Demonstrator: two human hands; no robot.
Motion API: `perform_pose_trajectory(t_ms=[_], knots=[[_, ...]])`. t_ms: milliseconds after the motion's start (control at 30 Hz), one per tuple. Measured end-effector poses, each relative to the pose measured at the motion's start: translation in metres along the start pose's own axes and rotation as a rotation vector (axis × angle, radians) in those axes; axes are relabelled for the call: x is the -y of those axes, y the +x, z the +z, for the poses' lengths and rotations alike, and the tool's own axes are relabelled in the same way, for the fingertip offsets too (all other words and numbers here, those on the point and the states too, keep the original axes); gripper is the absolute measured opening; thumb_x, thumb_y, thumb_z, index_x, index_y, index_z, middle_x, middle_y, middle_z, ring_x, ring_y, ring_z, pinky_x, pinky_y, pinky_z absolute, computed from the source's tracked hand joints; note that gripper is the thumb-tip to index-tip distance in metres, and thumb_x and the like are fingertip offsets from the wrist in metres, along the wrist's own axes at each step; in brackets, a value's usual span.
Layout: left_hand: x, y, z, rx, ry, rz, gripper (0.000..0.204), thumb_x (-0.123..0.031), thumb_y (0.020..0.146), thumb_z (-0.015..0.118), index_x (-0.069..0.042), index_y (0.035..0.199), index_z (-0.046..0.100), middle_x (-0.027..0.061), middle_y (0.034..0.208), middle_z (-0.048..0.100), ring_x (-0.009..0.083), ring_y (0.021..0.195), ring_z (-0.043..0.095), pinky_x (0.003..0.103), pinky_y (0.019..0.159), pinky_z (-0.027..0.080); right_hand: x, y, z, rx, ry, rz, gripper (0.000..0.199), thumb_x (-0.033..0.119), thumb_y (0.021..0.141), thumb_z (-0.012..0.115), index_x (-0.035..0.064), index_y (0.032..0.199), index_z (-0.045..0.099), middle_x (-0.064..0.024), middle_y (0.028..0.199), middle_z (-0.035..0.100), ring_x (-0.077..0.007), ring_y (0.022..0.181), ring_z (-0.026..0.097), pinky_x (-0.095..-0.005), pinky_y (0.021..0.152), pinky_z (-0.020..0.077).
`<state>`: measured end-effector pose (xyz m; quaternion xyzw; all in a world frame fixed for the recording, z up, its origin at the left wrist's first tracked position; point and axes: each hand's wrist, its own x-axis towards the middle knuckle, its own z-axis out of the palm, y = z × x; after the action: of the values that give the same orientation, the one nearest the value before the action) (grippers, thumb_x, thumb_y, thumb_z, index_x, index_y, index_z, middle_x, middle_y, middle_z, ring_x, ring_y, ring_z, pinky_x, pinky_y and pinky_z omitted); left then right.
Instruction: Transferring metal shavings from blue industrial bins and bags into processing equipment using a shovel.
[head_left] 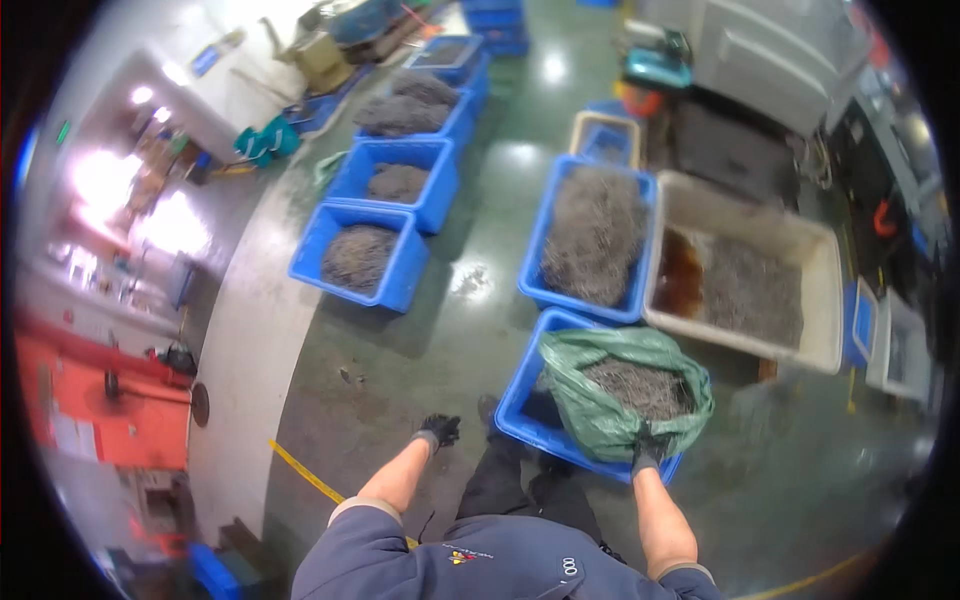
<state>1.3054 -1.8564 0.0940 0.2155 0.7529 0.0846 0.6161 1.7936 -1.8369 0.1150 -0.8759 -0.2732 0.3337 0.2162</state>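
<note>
My right hand (650,446), in a dark glove, grips the near rim of a green plastic bag (585,408). The bag gapes wide, and a heap of thin grey metal pieces (645,385) fills its mouth. It sits in a blue plastic bin (520,400) in front of me, its folds hanging over the bin's right part. Off to the left of that bin, my left hand (440,431) is held over the floor, gloved too. Nothing shows in it; its fingers look loosely bent and somewhat apart.
Behind the bin, another blue bin (528,265) holds a grey heap, beside a large whitish tub (835,290) with grey pieces and a brown stain. A row of filled blue bins (405,265) runs away at left. Grey machinery (770,60) stands far right.
</note>
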Motion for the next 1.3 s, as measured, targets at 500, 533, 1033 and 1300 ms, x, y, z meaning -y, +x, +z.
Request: perform_pose_trajectory(t_ms=[500, 533, 1033, 1300], knots=[[0.24, -0.078, -0.085, 0.018, -0.811, -0.221, 0.038, -0.032, 0.095, 0.038, -0.012, 0.126, 0.046, 0.0217, 0.126, 0.051, 0.0365, 0.107, 0.056, 0.045, 0.084, 0.049, -0.126, 0.088, 0.003, -0.085, -0.604, -0.505, 0.07, 0.058, 0.087, 0.037, 0.0063, 0.134, 0.042, -0.0177, 0.142, 0.036, -0.0344, 0.131, 0.033, -0.0416, 0.107, 0.0279], [0.256, -0.076, -0.108, -0.019, -0.958, -0.226, 0.037, -0.03, 0.093, 0.046, -0.007, 0.121, 0.048, 0.0226, 0.119, 0.054, 0.0373, 0.1, 0.058, 0.045, 0.078, 0.051, -0.106, 0.063, 0.003, -0.048, -0.569, -0.473, 0.07, 0.058, 0.087, 0.037, 0.0063, 0.134, 0.042, -0.0177, 0.142, 0.036, -0.0344, 0.131, 0.033, -0.0416, 0.107, 0.0279], [0.271, 0.016, -0.319, 0.038, -0.729, -0.182, 0.028, -0.029, 0.089, 0.052, -0.009, 0.108, 0.054, 0.0169, 0.097, 0.058, 0.0351, 0.084, 0.06, 0.041, 0.066, 0.053, -0.117, -0.22, 0.009, 0.159, -0.506, 0.102, 0.047, 0.041, 0.092, 0.035, 0.0044, 0.104, 0.062, -0.019, 0.101, 0.064, -0.0353, 0.096, 0.061, -0.0448, 0.083, 0.0476], [0.111, -0.028, -0.243, 0.039, -0.624, 0.069, 0.029, -0.031, 0.087, 0.056, -0.007, 0.104, 0.056, 0.0132, 0.087, 0.063, 0.028, 0.074, 0.062, 0.04, 0.066, 0.053, -0.116, -0.282, -0.018, 0.187, -0.61, 0.163, 0.038, 0.033, 0.092, 0.038, 0.0052, 0.097, 0.064, -0.0198, 0.095, 0.065, -0.0349, 0.091, 0.063, -0.0454, 0.079, 0.049]])
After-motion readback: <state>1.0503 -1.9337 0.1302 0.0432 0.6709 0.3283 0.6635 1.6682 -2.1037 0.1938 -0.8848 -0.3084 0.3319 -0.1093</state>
